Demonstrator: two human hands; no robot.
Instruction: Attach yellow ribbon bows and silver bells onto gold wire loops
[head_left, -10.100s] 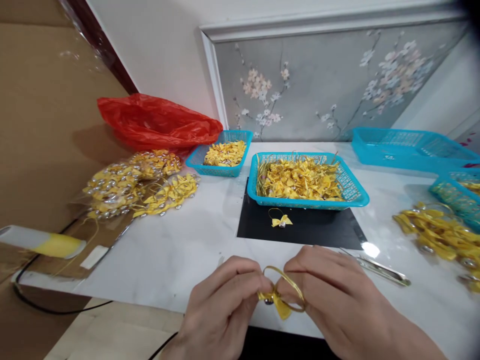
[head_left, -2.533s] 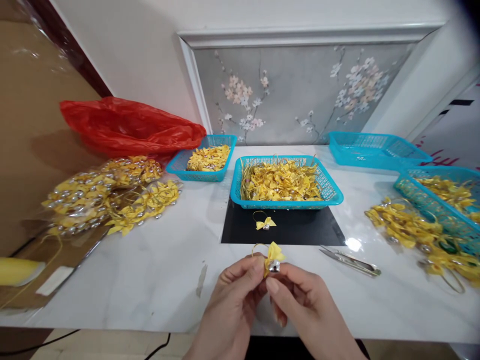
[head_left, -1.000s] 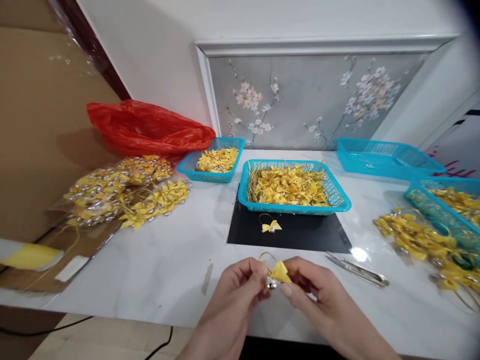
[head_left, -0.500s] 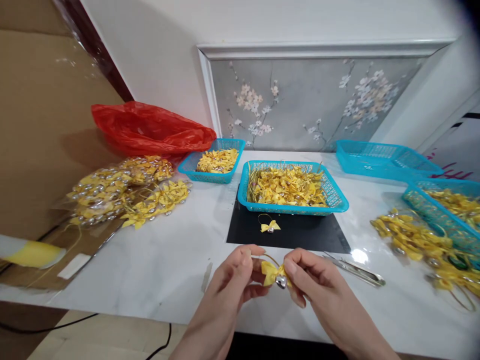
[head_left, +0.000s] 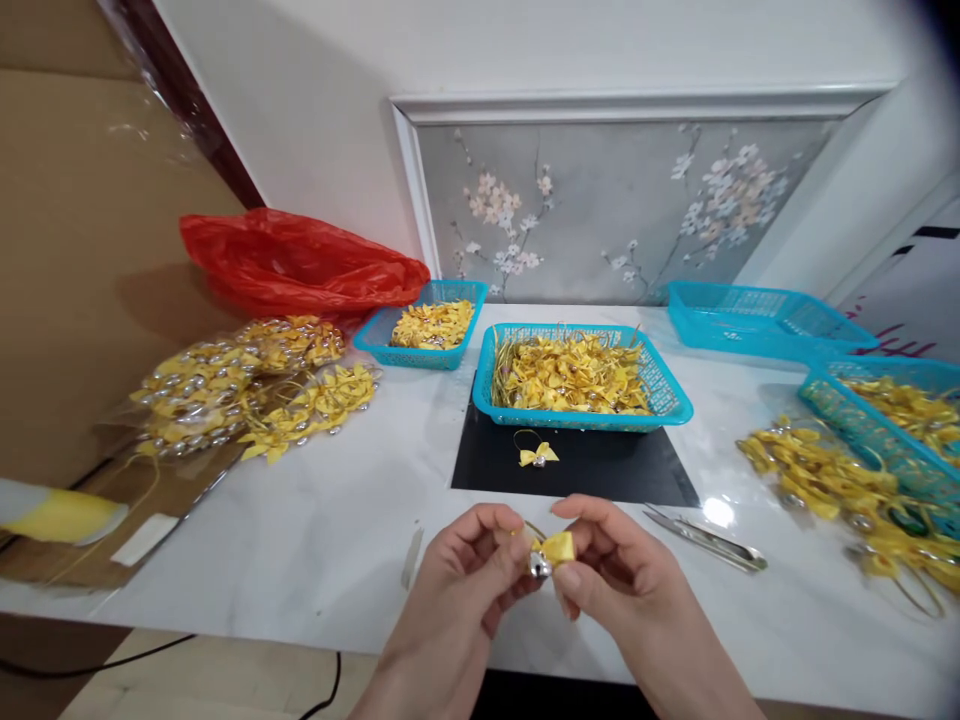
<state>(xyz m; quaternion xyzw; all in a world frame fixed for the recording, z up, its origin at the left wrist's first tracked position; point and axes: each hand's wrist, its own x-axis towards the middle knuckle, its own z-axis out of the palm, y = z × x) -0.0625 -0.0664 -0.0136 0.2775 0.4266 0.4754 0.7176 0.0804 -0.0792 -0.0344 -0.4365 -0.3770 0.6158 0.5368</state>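
A small yellow ribbon bow (head_left: pixel 558 547) with a silver bell (head_left: pixel 539 566) and a thin gold cord is held above the near part of the table. The left part of the bow is pinched between the thumb and fingers of my left hand (head_left: pixel 472 580), which cover it. At the bow's right loop, the thumb and lower fingers of my right hand (head_left: pixel 626 565) close on its lower edge, while the index finger is lifted away. Beyond my hands, another yellow bow with a bell (head_left: pixel 538 455) lies on a black mat (head_left: pixel 607 470).
A blue basket (head_left: pixel 585 418) full of yellow bows stands at the mat's far edge. Tweezers (head_left: pixel 712 543) lie to the right. More blue baskets (head_left: pixel 757 340) and bow bundles (head_left: pixel 817 470) are on the right. Bagged bows (head_left: pixel 199 390) and a red plastic bag (head_left: pixel 292 260) are on the left.
The bow has turned and shifted slightly left, so the bell now sits against my left fingertips. My right index finger has lifted off the bow.
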